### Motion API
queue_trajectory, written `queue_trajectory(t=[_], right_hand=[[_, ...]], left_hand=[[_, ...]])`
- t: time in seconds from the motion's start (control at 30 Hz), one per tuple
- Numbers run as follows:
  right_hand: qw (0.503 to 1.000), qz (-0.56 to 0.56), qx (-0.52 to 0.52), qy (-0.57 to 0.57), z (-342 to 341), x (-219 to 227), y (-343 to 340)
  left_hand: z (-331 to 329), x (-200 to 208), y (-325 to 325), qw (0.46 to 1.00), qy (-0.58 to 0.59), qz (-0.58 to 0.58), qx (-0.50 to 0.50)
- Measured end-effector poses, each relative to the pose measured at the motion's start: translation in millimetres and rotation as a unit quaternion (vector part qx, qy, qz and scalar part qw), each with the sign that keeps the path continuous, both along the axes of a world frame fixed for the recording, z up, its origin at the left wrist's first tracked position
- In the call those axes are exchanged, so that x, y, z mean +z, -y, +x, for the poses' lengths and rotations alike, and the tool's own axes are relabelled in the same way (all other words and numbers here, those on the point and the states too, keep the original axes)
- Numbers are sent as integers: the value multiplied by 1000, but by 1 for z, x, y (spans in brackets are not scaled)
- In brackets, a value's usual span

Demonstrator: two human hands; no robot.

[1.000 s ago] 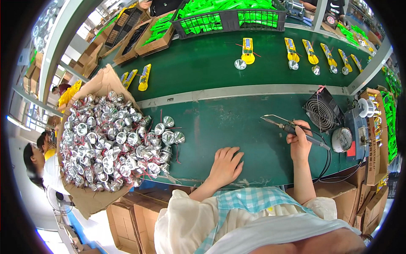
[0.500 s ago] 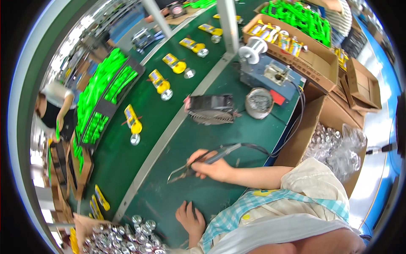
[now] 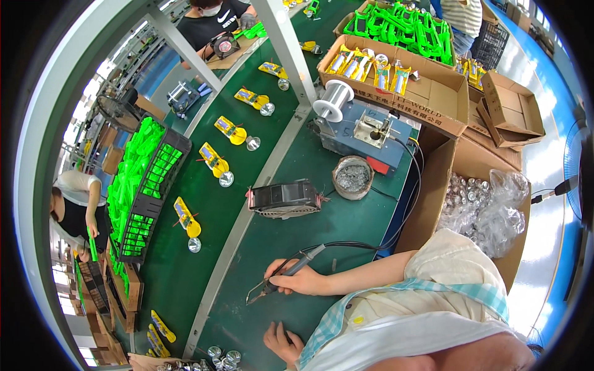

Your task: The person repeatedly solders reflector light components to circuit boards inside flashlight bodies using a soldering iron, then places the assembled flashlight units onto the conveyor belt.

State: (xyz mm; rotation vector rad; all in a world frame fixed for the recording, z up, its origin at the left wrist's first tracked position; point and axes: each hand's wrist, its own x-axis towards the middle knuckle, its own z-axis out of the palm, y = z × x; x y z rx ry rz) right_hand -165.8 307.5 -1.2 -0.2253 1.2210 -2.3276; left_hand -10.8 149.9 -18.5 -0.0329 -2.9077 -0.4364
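Observation:
My right hand [image 3: 303, 279] is wrapped round the grey handle of a soldering iron [image 3: 296, 267]. The iron's tip, with a thin bent metal guide beside it, points down and left just above the green bench. Closer to me, my left hand [image 3: 283, 344] lies low over the bench, fingers apart and nothing visible in them. Beside it, at the lower edge, is a heap of small shiny silver reflector cups [image 3: 224, 357]. A small black fan [image 3: 284, 198] stands beyond the iron, and a round bowl of grey metal scraps [image 3: 352, 177] sits to its right.
A blue soldering machine [image 3: 365, 133] carries a white wire spool [image 3: 334, 102]. Yellow parts wired to round reflectors [image 3: 214, 159] lie along the green belt. Past it stands a black crate [image 3: 139, 226] of green frames. Cardboard boxes [image 3: 396, 102] line the right side. Co-workers sit beyond.
The whole view has shifted, showing more of the far side and less of the reflector heap. My right hand still grips the soldering iron, its handle now tilted more steeply.

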Motion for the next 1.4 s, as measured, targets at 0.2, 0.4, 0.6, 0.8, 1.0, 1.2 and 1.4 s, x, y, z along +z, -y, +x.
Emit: queue_trajectory(t=[0.2,0.4,0.6,0.8,1.0,1.2,1.4], right_hand=[[1000,8,-28,-1,3,1,7],[989,108,-97,-42,-3,-2,4],[995,24,-98,-19,-8,-3,12],[996,35,-85,-20,-7,-12,16],[988,49,-148,-21,-16,-10,12],[983,86,-161,26,-17,-15,10],[986,65,-151,12,-13,-9,12]], left_hand=[[8,-10,2,997,-73,-13,-19],[4,20,25,994,36,83,-57],[25,77,131,978,-14,-60,197],[-20,87,291,924,23,-116,364],[-85,42,398,821,36,-156,548],[-93,4,422,849,104,-56,516],[-97,68,292,920,93,-56,376]])
